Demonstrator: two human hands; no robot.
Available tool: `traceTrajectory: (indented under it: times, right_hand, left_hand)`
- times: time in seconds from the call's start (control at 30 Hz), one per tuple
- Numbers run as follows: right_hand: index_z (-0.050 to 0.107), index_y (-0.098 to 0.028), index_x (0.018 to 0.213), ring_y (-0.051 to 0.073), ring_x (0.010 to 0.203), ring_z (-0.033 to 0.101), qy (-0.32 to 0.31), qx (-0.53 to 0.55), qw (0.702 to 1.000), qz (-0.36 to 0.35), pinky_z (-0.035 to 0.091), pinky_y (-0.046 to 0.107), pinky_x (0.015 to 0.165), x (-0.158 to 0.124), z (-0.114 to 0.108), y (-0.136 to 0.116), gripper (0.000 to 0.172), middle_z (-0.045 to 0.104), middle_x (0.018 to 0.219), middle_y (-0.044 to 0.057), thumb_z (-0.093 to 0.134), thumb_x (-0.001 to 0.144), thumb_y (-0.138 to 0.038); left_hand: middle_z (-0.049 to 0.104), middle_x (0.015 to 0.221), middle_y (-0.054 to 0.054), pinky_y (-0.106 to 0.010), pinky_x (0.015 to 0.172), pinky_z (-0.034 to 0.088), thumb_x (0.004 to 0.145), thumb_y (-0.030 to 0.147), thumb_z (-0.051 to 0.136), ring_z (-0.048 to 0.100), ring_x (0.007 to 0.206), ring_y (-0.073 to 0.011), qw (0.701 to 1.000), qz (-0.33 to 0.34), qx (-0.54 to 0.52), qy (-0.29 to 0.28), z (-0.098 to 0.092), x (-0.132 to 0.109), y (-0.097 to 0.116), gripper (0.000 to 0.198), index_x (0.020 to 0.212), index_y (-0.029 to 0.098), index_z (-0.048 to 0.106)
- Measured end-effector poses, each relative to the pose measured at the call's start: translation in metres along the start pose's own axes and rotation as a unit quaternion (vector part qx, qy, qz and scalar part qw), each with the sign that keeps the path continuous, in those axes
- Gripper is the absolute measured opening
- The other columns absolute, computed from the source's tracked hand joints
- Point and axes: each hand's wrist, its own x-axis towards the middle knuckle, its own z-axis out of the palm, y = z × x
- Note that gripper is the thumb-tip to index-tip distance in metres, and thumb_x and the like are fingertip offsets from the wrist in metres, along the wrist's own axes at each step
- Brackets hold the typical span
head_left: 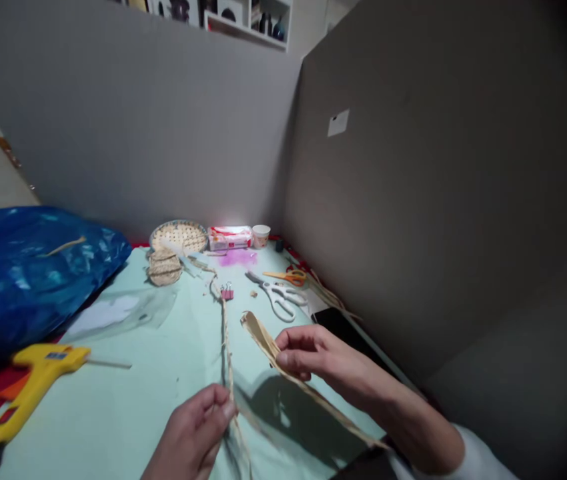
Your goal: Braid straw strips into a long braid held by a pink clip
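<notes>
My left hand (pixel 198 430) is closed, thumb and finger pinching a thin braided cord (pixel 226 333) of tan plant fibre. From there the cord runs away from me to a pink binder clip (pixel 227 293) on the table, and loose strands trail below the fingers. To the right, my right hand (pixel 311 350) is pinched around a flat, pale straw-coloured fibre strip (pixel 258 333). One end of the strip is folded over near the fingertips. Its other end slants down toward the lower right, under my forearm.
A yellow glue gun (pixel 38 380) and a blue plastic bag (pixel 28 267) are at left. White-handled scissors (pixel 276 293) and orange scissors (pixel 291 275) lie beyond my right hand. A woven basket (pixel 178 235), a paper cup (pixel 261 235) and a red-and-white packet (pixel 230 238) stand by the grey partition.
</notes>
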Motion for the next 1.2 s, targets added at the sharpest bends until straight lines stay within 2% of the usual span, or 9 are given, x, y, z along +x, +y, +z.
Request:
traceTrajectory:
  times: [0.1,0.13,0.23,0.33,0.6,0.83,1.0,1.1,1.2]
  right_hand:
    - [0.057,-0.014,0.080,0.008,0.062,0.037,-0.027,0.063,0.997,0.038,0.029,0.021,0.059,-0.008,0.023,0.018,0.028,0.046,0.068,-0.003,0.067,0.079,-0.040]
    - [0.057,-0.013,0.083,0.008,0.063,0.037,-0.031,0.074,0.996,0.046,0.029,0.021,0.059,-0.008,0.028,0.023,0.030,0.046,0.070,-0.003,0.068,0.078,-0.041]
    - [0.056,-0.014,0.088,0.009,0.064,0.037,-0.032,0.094,0.994,0.054,0.028,0.021,0.059,-0.009,0.036,0.034,0.034,0.048,0.073,-0.003,0.069,0.078,-0.044]
    - [0.055,-0.016,0.088,0.009,0.064,0.036,-0.032,0.092,0.994,0.045,0.028,0.021,0.057,-0.010,0.038,0.041,0.033,0.047,0.073,-0.003,0.067,0.079,-0.045]
    - [0.051,-0.017,0.086,0.009,0.060,0.035,-0.022,0.055,0.997,0.043,0.027,0.021,0.054,-0.013,0.030,0.050,0.023,0.044,0.071,-0.003,0.060,0.084,-0.038]
    - [0.055,-0.016,0.087,0.014,0.076,0.048,0.027,-0.081,0.994,-0.064,0.038,0.024,0.068,-0.003,0.027,0.042,0.018,0.056,0.086,0.002,0.050,0.089,-0.033]
    - [0.048,-0.018,0.078,0.010,0.060,0.042,0.040,-0.221,0.973,-0.056,0.031,0.023,0.056,-0.003,0.048,0.044,0.015,0.049,0.068,-0.003,0.046,0.090,-0.027]
    - [0.043,-0.019,0.075,0.009,0.057,0.038,0.056,-0.216,0.973,-0.054,0.027,0.023,0.053,-0.008,0.056,0.049,0.014,0.044,0.063,-0.005,0.046,0.088,-0.024]
    - [0.044,-0.019,0.077,0.010,0.059,0.039,0.055,-0.178,0.981,-0.047,0.028,0.022,0.053,-0.009,0.056,0.052,0.013,0.045,0.066,-0.004,0.047,0.088,-0.024]
  left_hand:
    - [0.048,0.055,0.004,-0.017,0.048,0.029,0.066,0.049,0.074,0.038,0.051,-0.0071,0.998,0.053,0.019,-0.002,0.001,-0.005,0.002,0.038,0.064,0.016,0.054]
    - [0.050,0.056,0.003,-0.017,0.049,0.030,0.068,0.047,0.073,0.039,0.051,-0.0072,0.998,0.062,0.030,0.002,0.002,-0.006,0.003,0.036,0.064,0.016,0.055]
    - [0.036,0.049,0.009,-0.018,0.040,0.016,0.072,0.044,0.070,0.021,0.041,-0.0042,0.997,0.038,0.054,0.041,0.005,-0.011,0.006,0.030,0.070,0.017,0.057]
    - [0.027,0.046,0.012,-0.018,0.038,0.008,0.070,0.044,0.072,0.012,0.039,-0.0032,0.998,0.008,0.040,0.050,0.008,-0.016,0.009,0.030,0.073,0.019,0.056]
    - [0.024,0.048,0.012,-0.018,0.038,0.008,0.074,0.045,0.070,0.013,0.040,-0.0026,0.996,-0.002,0.043,0.081,0.006,-0.017,0.005,0.032,0.084,0.015,0.064]
    - [0.026,0.050,0.012,-0.018,0.038,0.008,0.078,0.045,0.067,0.013,0.042,-0.0033,0.995,0.008,0.063,0.082,0.009,-0.020,0.004,0.030,0.080,0.015,0.060]
    - [0.046,0.061,0.006,-0.015,0.044,0.026,0.079,0.042,0.065,0.033,0.048,-0.0051,0.989,0.053,0.089,0.103,0.013,-0.023,0.003,0.026,0.076,0.017,0.058]
    - [0.053,0.067,0.003,-0.017,0.053,0.036,0.080,0.040,0.064,0.045,0.058,-0.0089,0.985,0.089,0.102,0.108,0.016,-0.023,0.003,0.022,0.076,0.018,0.060]
    - [0.056,0.065,0.003,-0.019,0.053,0.036,0.075,0.037,0.068,0.047,0.058,-0.0102,0.982,0.095,0.098,0.130,0.018,-0.021,0.003,0.021,0.075,0.018,0.062]
